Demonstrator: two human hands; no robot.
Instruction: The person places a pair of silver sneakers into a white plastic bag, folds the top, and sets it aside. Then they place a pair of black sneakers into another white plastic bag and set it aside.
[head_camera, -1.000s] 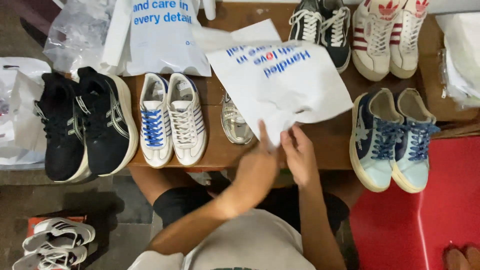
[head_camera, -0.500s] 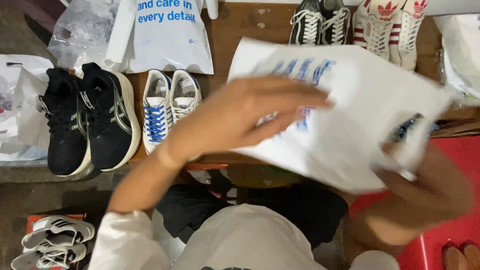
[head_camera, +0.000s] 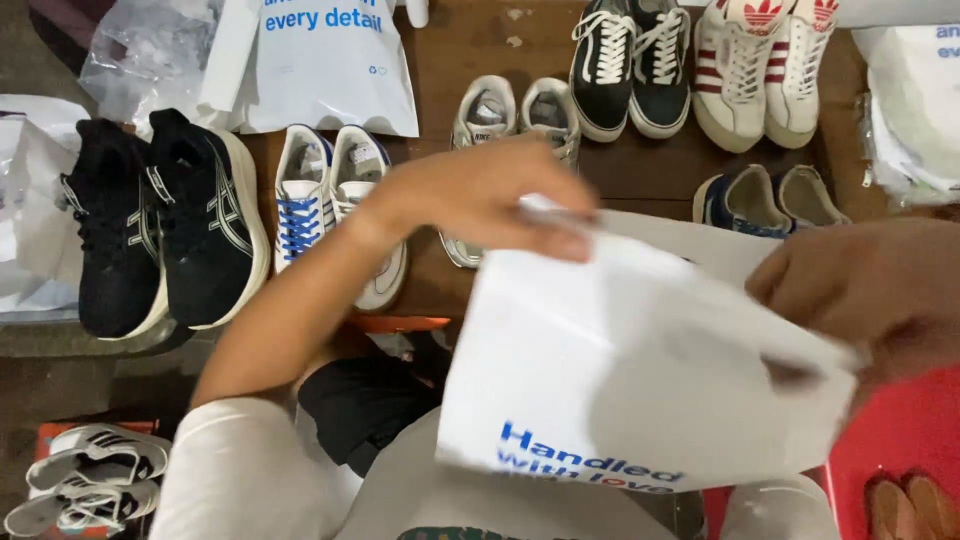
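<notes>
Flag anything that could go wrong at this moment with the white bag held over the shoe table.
The white plastic bag is gripped only at its edges by the left hand and right hand, so the slick film might slip. Held this high, it hides part of the blue suede pair and the grey pair; a hand lowered blindly could knock them off the wooden table.

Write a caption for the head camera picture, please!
Both hands, left hand and right hand, hold a white plastic bag above sneakers on a wooden table.

Bare table (head_camera: 640, 170) strip between shoe pairs (head_camera: 512, 118)
</notes>
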